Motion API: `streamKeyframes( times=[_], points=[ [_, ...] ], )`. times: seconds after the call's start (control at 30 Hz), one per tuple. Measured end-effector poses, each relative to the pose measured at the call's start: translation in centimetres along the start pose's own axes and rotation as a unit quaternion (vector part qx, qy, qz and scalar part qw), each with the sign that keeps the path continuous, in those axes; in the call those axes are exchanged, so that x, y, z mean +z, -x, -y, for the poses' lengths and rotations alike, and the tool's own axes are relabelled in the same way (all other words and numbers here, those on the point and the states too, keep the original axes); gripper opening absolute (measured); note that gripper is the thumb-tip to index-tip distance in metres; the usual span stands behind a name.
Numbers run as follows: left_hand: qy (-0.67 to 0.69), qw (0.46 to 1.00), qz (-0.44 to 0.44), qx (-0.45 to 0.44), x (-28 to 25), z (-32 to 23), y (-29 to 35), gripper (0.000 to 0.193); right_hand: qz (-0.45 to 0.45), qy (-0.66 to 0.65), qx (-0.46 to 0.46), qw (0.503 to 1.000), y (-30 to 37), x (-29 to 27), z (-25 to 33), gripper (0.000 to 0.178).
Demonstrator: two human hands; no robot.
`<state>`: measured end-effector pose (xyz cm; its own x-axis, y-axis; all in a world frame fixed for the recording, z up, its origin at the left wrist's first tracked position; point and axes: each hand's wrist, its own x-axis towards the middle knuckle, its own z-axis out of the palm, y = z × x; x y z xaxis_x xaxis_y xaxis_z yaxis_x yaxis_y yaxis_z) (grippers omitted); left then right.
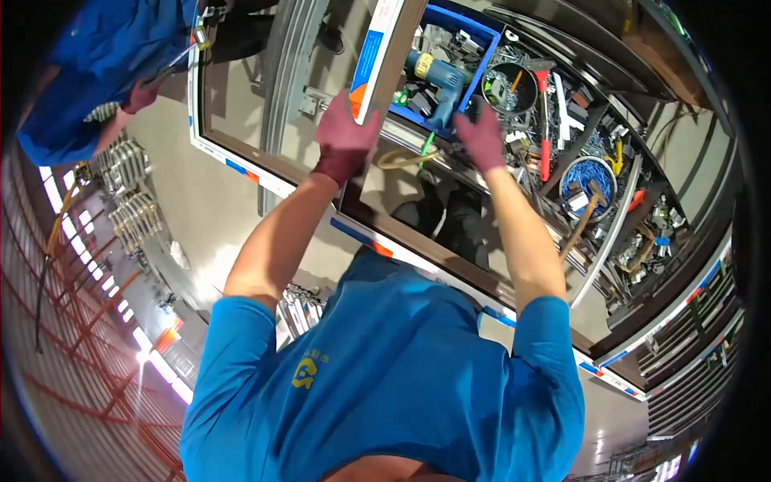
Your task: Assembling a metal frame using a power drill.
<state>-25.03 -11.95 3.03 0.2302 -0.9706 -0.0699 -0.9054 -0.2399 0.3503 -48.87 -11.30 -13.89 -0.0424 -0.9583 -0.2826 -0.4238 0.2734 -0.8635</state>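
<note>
Both my hands wear dark red gloves. My left hand (345, 140) grips the lower end of a white window profile bar (384, 40) with blue and orange tape, which stands tilted over a large white window frame (241, 169) lying flat. My right hand (480, 135) hovers with fingers spread and nothing in it. It is just right of the bar, beside a blue cordless drill (438, 76) that lies in a blue bin (474, 32).
Right of the bin is a tool tray with a round tin of screws (510, 88), a red-handled tool (544, 140) and a blue bowl with a wooden-handled hammer (586, 189). Another person in a blue shirt (88, 72) works at the frame's far left corner.
</note>
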Motion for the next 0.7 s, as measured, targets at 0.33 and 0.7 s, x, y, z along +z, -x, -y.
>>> streamKeyframes(
  times=[0.33, 0.7],
  points=[
    [0.056, 0.998, 0.028, -0.014, -0.9, -0.5, -0.1, 0.045, 0.044, -0.057, 0.298, 0.952, -5.5, 12.3, -1.0, 0.068],
    [0.047, 0.995, 0.079, -0.044, -1.8, 0.1, -0.2, 0.058, -0.092, -0.487, 0.290, 0.819, 3.3, 6.8, 3.1, 0.009]
  ],
)
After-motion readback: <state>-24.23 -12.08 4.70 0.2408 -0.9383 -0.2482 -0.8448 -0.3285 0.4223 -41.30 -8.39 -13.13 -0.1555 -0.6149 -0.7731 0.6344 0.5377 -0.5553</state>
